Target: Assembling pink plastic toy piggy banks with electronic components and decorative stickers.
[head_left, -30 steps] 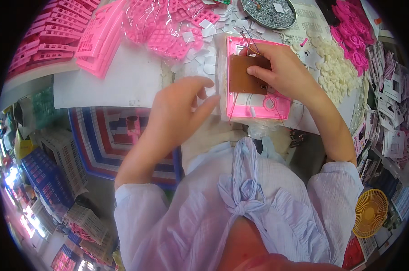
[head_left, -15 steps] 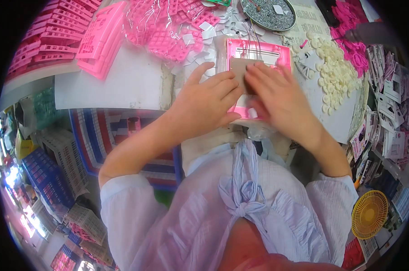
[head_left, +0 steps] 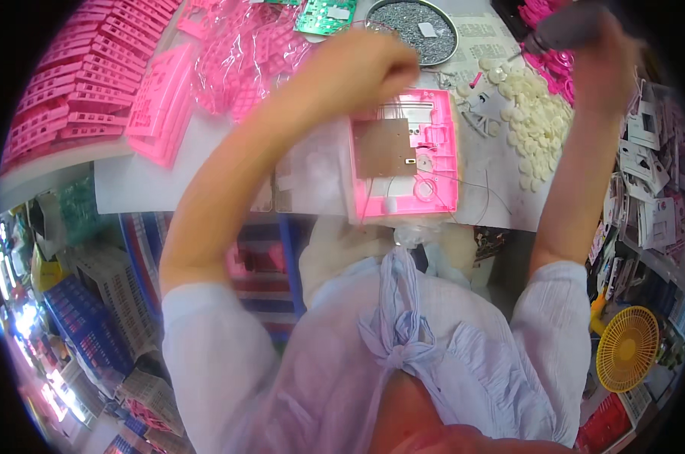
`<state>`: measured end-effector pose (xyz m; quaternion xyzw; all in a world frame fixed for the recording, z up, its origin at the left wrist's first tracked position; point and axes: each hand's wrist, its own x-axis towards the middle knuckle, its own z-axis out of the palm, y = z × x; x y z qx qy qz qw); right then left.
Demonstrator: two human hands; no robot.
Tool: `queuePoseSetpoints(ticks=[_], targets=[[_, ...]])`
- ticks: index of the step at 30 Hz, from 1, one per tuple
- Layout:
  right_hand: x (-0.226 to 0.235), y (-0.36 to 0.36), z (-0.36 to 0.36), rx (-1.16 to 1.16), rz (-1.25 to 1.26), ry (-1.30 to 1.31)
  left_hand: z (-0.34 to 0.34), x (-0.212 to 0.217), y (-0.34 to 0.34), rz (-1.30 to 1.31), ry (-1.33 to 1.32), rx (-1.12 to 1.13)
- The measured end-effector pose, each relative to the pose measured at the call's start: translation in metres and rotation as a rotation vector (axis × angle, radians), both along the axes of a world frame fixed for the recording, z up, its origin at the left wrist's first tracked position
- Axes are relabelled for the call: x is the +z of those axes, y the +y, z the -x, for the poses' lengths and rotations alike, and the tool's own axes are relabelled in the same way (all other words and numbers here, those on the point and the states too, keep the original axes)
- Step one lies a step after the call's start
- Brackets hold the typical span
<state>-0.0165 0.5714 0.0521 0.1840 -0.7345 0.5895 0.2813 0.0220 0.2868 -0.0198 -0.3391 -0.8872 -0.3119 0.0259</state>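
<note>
Pink housing (head_left: 403, 155) lies open on the surface (head_left: 130, 181), holding a brown circuit board (head_left: 382, 147). Round metal tray (head_left: 412, 29) contains grey screws. Left hand (head_left: 365, 72) fingers curled shut above the housing; right hand (head_left: 604, 57) grips a blurred screwdriver (head_left: 562, 30).

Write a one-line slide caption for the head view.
Left hand raised near a dish of screws, right hand gripping a grey tool, above an open pink casing.

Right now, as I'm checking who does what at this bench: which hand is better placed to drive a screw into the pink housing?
Probably the right hand: it grips the grey screwdriver just beyond the pink housing. The left hand, fisted, hovers near the dish of screws.
</note>
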Motion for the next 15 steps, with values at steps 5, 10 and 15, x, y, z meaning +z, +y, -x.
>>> queuePoseSetpoints(ticks=[5, 10, 15], targets=[[-0.010, -0.040, 0.037, 0.395, 0.321, -0.377, 0.083, -0.049, 0.038, 0.648, 0.312, 0.010], [-0.025, -0.044, 0.021, 0.275, 0.228, -0.302, 0.093, -0.057, 0.051, 0.514, 0.378, 0.080], [-0.034, -0.057, 0.018, 0.534, 0.344, -0.350, 0.105, -0.051, 0.050, 0.652, 0.208, 0.132]])
